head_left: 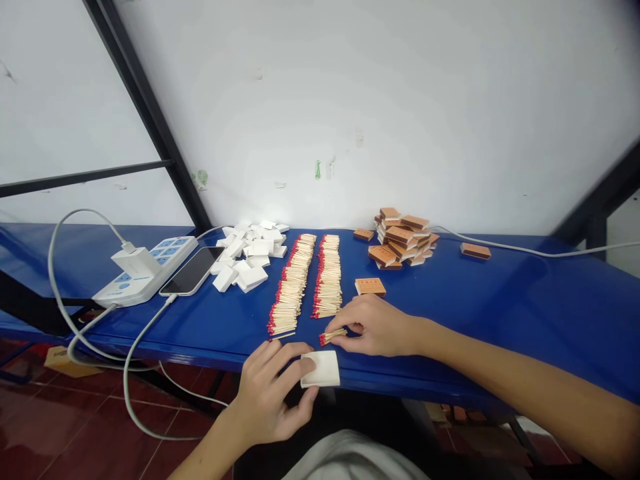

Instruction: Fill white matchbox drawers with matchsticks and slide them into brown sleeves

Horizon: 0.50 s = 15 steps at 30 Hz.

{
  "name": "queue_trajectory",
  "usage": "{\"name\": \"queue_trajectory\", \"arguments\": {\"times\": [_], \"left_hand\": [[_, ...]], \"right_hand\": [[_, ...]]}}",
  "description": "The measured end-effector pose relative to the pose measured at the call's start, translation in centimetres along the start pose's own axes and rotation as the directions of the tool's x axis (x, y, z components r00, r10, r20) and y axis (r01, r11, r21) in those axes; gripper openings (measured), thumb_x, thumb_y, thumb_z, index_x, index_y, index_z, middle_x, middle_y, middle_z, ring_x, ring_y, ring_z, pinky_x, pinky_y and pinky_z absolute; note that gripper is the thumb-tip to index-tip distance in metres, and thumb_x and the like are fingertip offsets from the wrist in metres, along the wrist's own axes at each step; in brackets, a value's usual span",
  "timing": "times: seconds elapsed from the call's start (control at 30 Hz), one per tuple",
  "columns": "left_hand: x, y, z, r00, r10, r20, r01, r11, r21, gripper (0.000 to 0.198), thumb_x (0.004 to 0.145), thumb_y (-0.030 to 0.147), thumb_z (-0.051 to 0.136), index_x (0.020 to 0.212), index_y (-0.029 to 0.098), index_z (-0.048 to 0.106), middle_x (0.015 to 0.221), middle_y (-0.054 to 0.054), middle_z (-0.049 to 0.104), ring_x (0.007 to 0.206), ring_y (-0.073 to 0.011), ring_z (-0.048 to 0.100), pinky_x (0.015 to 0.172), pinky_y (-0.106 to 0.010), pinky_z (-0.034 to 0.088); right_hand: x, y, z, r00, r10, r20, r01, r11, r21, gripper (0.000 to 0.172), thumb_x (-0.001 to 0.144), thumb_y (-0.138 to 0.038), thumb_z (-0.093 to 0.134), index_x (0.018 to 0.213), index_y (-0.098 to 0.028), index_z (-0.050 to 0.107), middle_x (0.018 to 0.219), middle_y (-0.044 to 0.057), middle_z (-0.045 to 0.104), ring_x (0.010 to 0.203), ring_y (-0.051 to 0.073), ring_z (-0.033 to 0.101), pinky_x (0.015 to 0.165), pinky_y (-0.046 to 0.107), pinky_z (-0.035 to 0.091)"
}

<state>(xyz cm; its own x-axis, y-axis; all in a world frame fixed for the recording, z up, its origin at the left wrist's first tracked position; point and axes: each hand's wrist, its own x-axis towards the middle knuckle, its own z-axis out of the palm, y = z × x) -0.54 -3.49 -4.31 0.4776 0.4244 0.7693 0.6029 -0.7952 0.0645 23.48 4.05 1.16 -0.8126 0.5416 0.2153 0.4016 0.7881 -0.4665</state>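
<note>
My left hand (277, 387) grips a white matchbox tray (325, 369) at its left end, in front of the shelf's near edge. Between the thumb and fingers of my right hand (373, 327) is a small bunch of matches (330, 337), red heads pointing left. Just beyond lie two long rows of red-headed matches, the left row (293, 287) longer than the right row (328, 280). One brown matchbox cover (371, 287) lies behind my right hand. White trays (247, 250) are heaped at the back left, and brown matchboxes (400, 239) are piled at the back right.
On the left, a power strip (170, 253) with a white charger (136, 263) sits beside a phone (193, 271). White cables (127, 373) loop over the near edge. A lone matchbox (475, 251) lies far right on the blue shelf (500, 300), near another cable.
</note>
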Motion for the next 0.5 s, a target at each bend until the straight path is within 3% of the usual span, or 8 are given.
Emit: {"name": "queue_trajectory", "arguments": {"times": [0.27, 0.4, 0.5], "left_hand": [[-0.07, 0.05, -0.1, 1.0, -0.005, 0.018, 0.005, 1.0, -0.004, 0.014, 0.085, 0.021, 0.058, 0.098, 0.02, 0.064, 0.098, -0.009, 0.074, 0.072, -0.0207, 0.06, 0.063, -0.034, 0.044], [-0.1, 0.03, -0.05, 1.0, -0.008, 0.017, 0.008, 1.0, -0.004, 0.014, 0.084, 0.021, 0.058, 0.097, 0.02, 0.064, 0.098, -0.009, 0.074, 0.072, -0.0206, 0.06, 0.064, -0.034, 0.044], [-0.2, 0.0, -0.01, 1.0, -0.009, 0.021, 0.009, 1.0, -0.013, 0.015, 0.084, 0.02, 0.059, 0.098, 0.019, 0.064, 0.099, -0.009, 0.074, 0.073, -0.0211, 0.06, 0.064, -0.035, 0.044]], "right_hand": [[0.16, -0.8, -0.65, 0.989, 0.133, 0.061, -0.132, 0.991, -0.026, 0.015, 0.091, -0.025, 0.063, 0.097, -0.019, 0.076, 0.064, -0.002, 0.062, 0.06, 0.011, 0.055, 0.065, 0.024, 0.037], [0.11, -0.93, -0.72, 0.991, 0.106, 0.084, -0.099, 0.991, -0.09, 0.015, 0.097, -0.025, 0.06, 0.097, -0.018, 0.073, 0.07, -0.001, 0.065, 0.068, 0.014, 0.057, 0.085, 0.033, 0.038], [-0.15, -0.85, -0.64, 0.994, 0.076, 0.082, -0.067, 0.993, -0.099, 0.018, 0.099, -0.027, 0.057, 0.101, -0.017, 0.072, 0.081, 0.002, 0.068, 0.075, 0.015, 0.059, 0.082, 0.032, 0.041]]}}
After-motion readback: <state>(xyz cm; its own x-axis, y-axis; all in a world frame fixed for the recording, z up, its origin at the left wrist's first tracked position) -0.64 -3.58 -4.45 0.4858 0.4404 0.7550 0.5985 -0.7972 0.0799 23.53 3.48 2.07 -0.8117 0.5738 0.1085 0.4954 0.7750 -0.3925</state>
